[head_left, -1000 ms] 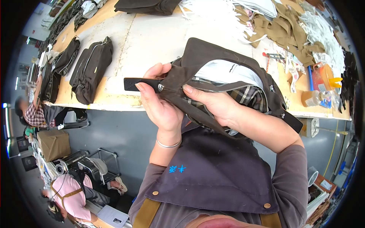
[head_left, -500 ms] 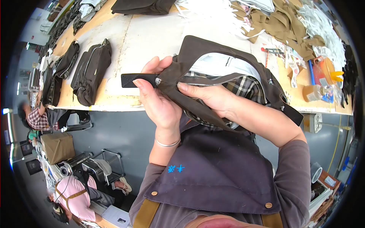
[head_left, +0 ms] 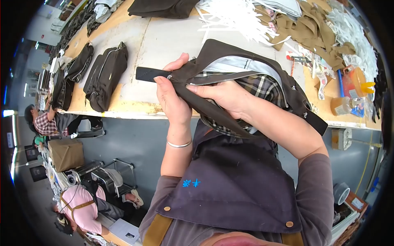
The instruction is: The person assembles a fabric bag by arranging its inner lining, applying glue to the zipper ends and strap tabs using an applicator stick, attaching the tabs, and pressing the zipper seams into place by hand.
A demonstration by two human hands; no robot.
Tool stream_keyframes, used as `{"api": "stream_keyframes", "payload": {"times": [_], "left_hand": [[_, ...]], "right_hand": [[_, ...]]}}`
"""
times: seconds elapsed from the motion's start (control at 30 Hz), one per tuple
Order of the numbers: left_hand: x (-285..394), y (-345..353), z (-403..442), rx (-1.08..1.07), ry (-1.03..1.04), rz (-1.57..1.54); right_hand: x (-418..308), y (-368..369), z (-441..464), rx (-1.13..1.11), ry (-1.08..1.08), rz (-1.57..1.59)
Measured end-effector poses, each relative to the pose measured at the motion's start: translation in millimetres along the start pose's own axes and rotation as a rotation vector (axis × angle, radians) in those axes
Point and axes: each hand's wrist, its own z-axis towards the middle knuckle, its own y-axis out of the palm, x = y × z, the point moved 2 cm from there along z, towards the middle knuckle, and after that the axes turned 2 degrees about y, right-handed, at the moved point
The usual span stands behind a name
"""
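Note:
A dark brown zip bag point(head_left: 223, 49) lies in front of me at the table edge, its zipper open. Plaid lining point(head_left: 260, 88) and a pale inner layer point(head_left: 246, 63) show through the opening. My left hand point(head_left: 174, 96) pinches the bag's left end, where a black strap tab point(head_left: 147, 74) sticks out to the left. The thumb presses near the base of that tab. My right hand point(head_left: 225, 96) reaches over the open side and grips the fabric below the zipper point(head_left: 230, 79), thumb on top. Its other fingers are hidden in the folds. Another black strap point(head_left: 315, 122) hangs at the right end.
Two dark bags point(head_left: 106, 78) point(head_left: 67, 82) lie on the table at left, with folded dark fabric point(head_left: 164, 7) at the back. White strips point(head_left: 234, 16) and brown scraps point(head_left: 316, 26) are piled at back right. An orange container point(head_left: 353, 82) and bottle point(head_left: 341, 107) stand right. Co-workers point(head_left: 82, 203) sit at left.
The view has shifted slightly, so the table and its things appear a little further right. Both hands keep hold of the bag's left end, with the left thumb slightly nearer the tab's base.

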Motion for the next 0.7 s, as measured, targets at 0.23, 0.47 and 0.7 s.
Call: {"api": "stream_keyframes", "payload": {"times": [0.23, 0.47, 0.7], "left_hand": [[10.1, 19.4, -1.2, 0.262, -0.145, -0.283], [19.2, 26.5, -1.5, 0.223, -0.177, -0.310], [18.2, 29.4, -1.9, 0.180, -0.188, -0.337]], "right_hand": [[-0.6, -9.7, 2.7, -0.032, 0.022, -0.016], [-7.0, -15.6, 2.9, -0.116, 0.026, 0.018], [-8.2, -16.4, 9.4, -0.185, -0.072, 0.092]]}}
